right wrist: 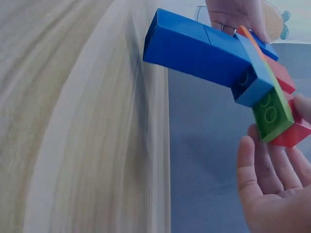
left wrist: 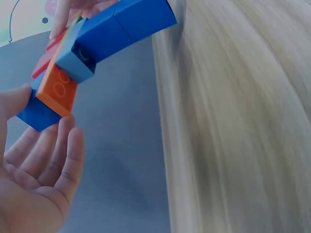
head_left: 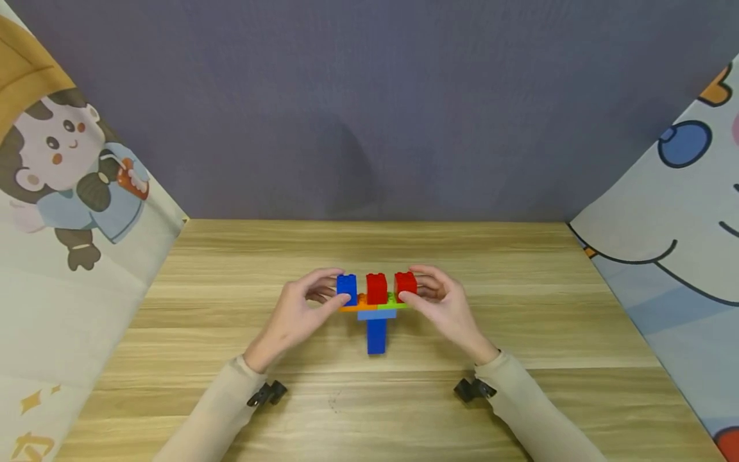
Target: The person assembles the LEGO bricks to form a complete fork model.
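Observation:
A toy-brick structure stands upright between both hands. Two stacked blue bricks form its column, with a light blue brick on top. Across that lie an orange plate at left and a green plate at right. Along the top sit a blue brick, a red brick in the middle and another red brick at the right end. My left hand pinches the top blue brick between thumb and fingers. With thumb in front and fingers behind, my right hand pinches the right-end red brick.
Beneath the structure is a wood-grain table. A grey-blue wall panel rises at its back edge. Cartoon-printed panels flank the table on both sides. Small black devices sit at both sleeves' cuffs.

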{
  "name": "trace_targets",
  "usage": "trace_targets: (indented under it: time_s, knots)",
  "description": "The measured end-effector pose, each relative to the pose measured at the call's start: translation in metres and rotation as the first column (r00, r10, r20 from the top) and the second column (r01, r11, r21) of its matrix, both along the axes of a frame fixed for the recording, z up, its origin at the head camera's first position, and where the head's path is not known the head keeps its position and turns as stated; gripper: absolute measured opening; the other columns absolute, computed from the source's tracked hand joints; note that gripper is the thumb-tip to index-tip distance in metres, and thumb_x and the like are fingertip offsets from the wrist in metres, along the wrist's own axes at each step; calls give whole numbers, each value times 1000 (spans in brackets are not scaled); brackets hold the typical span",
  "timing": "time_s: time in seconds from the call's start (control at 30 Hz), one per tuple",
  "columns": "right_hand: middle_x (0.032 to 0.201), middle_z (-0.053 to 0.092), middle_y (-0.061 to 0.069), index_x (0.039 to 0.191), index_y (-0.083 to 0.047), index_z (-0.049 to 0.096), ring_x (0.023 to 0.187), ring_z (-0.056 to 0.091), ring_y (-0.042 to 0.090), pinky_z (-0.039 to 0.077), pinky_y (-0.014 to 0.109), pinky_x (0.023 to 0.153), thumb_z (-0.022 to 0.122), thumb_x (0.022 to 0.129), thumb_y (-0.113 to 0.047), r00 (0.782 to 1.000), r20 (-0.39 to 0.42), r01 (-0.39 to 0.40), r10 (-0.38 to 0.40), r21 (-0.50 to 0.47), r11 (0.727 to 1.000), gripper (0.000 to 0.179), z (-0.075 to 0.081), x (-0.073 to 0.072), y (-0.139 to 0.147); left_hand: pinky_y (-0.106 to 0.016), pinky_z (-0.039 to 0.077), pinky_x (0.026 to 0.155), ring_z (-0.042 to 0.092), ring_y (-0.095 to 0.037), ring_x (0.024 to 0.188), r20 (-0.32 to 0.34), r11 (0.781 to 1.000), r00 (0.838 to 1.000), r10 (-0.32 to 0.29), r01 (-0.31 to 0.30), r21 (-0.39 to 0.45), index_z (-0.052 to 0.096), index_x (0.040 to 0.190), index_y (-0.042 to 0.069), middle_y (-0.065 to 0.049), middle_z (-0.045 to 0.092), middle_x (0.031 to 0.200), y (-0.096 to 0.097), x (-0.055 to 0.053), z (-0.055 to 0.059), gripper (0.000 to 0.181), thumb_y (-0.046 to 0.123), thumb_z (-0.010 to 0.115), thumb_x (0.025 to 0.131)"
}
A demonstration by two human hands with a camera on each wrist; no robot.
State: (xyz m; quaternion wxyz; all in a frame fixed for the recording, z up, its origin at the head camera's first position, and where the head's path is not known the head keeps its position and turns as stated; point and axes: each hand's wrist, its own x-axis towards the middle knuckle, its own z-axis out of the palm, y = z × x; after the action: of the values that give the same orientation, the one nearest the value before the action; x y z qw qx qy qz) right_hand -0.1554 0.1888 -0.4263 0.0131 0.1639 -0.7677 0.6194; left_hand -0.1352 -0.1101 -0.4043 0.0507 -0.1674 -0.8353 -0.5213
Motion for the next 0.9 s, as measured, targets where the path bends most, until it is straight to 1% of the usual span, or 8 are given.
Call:
trace_targets:
  time_s: [0.1, 0.27, 0.47, 0.5, 0.6, 0.7, 0.83, 0.9]
  knots:
    - [127, 76, 18, 140, -5, 66, 105, 72, 4, 58, 19, 94, 81, 95, -11, 999, 35, 20, -21, 8, 1000, 48, -1, -5, -1, -27, 64, 85, 77, -21, 97, 60, 999, 998, 31, -33, 28, 70, 136, 9, -10, 81, 112, 2, -5, -2, 45, 20, 83, 95]
    - [135, 72, 22, 144, 0, 62, 113, 70, 5, 57, 18, 98, 75, 99, -8, 999, 52, 2, -3, 14, 1000, 47, -5, -14, 1, -27, 62, 91, 76, -27, 106, 141, 995, 988, 67, -77, 68, 68, 139, 6, -15, 78, 122, 4, -16, -6, 47, 20, 81, 97]
    - [136, 72, 21, 146, -5, 64, 120, 73, 30, 58, 18, 94, 74, 101, -16, 994, 106, 10, -15, 48, 999, 47, -8, -24, 1, -35, 63, 97, 75, -30, 113, 192, 989, 976, 101, -120, 87, 69, 139, 7, -17, 77, 125, 4, -25, -11, 45, 25, 80, 98]
    - [136, 72, 22, 146, -5, 64, 119, 73, 33, 61, 21, 94, 74, 101, -17, 993, 117, 10, -16, 49, 999, 47, -9, -26, 1, -36, 63, 98, 75, -30, 114, 204, 987, 973, 105, -127, 96, 69, 139, 7, -18, 77, 125, 4, -26, -12, 45, 26, 79, 99]
    - [135, 71, 24, 146, -5, 63, 110, 77, 25, 65, 33, 91, 74, 101, -18, 990, 142, 6, -11, 38, 999, 47, -11, -29, 0, -38, 63, 99, 75, -31, 115, 238, 981, 964, 116, -149, 124, 69, 137, 8, -19, 76, 126, 4, -30, -16, 44, 27, 79, 99]
    - [135, 71, 27, 145, -4, 63, 101, 79, 18, 67, 44, 88, 75, 101, -18, 984, 175, 9, -12, 15, 1000, 48, -13, -34, -1, -35, 64, 95, 75, -34, 115, 275, 973, 956, 103, -154, 172, 68, 137, 6, -21, 75, 129, 4, -33, -19, 44, 23, 79, 99]
    - [136, 70, 27, 144, -3, 63, 97, 80, 28, 67, 41, 84, 76, 100, -20, 974, 223, 33, -33, 1, 999, 48, -15, -37, 0, -30, 65, 89, 75, -38, 115, 307, 964, 950, 53, -129, 232, 66, 139, 2, -24, 72, 134, 4, -34, -22, 47, 12, 80, 96]
    - [137, 70, 26, 143, -3, 64, 94, 79, 32, 67, 38, 83, 76, 100, -20, 969, 244, 45, -42, -5, 999, 48, -15, -38, 0, -30, 65, 90, 76, -39, 115, 311, 965, 950, 32, -111, 239, 64, 141, 1, -25, 71, 135, 3, -35, -24, 49, 8, 80, 94]
